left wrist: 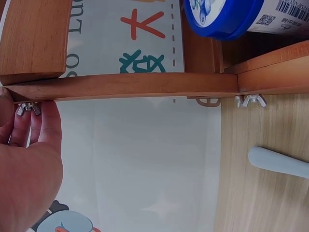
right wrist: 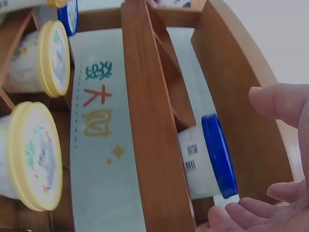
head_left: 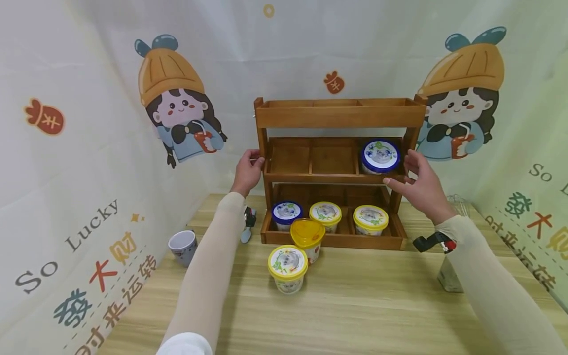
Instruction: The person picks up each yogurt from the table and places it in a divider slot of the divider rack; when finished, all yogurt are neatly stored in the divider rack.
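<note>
A three-tier wooden rack (head_left: 337, 116) stands on the table. My left hand (head_left: 248, 171) grips its left upright at the middle tier, with fingertips beside a metal wing nut (left wrist: 29, 108). My right hand (head_left: 419, 185) is beside a blue-lidded tub (head_left: 380, 156) in the middle tier's right compartment, thumb and fingers spread apart; in the right wrist view the fingertips are right at the lid's lower edge. On the bottom tier are another blue-lidded tub (head_left: 287, 215) and two yellow-lidded tubs (head_left: 325, 216), (head_left: 371, 220).
In front of the rack stand a yellow-lidded tub (head_left: 287, 268) and a cup with a translucent orange-yellow lid (head_left: 307, 232). A grey mug (head_left: 183, 247) and a blue-grey utensil (head_left: 246, 234) lie left. A container (head_left: 450, 276) and a wire whisk (head_left: 459, 204) are behind my right forearm.
</note>
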Tool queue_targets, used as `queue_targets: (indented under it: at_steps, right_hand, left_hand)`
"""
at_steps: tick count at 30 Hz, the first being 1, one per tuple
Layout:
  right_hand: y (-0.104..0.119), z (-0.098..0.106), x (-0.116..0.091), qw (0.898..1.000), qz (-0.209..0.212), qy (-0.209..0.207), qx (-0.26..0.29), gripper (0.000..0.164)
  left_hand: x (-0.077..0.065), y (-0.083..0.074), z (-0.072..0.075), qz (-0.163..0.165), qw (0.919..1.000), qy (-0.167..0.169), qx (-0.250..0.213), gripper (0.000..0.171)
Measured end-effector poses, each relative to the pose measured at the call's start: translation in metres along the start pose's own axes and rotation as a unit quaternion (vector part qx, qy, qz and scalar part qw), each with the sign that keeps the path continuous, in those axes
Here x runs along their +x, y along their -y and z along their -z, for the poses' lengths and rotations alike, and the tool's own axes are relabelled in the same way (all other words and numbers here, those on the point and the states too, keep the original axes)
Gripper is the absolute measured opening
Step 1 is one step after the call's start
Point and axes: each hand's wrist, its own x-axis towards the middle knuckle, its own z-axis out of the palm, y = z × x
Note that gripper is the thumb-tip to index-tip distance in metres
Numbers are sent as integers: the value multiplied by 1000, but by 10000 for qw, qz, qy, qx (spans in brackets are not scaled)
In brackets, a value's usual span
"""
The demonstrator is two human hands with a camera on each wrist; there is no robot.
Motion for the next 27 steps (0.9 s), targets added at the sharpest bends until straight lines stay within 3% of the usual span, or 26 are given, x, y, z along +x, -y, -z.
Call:
queue_targets:
  at_steps: [12,20,27]
  right_hand:
    - [1,-31,-39,9969,593,496,123,88]
    - [-14,-70,-55,9909,817,1062,145,78]
    - [-24,-110,-59,9828,865,1631,51,82]
  left_hand:
    - [4,-2,2,20,10000,-17,11,37]
    - [4,-3,-2,-32,10000,-9,15,36]
    - [1,-2,-1,107,9999,15,61,37]
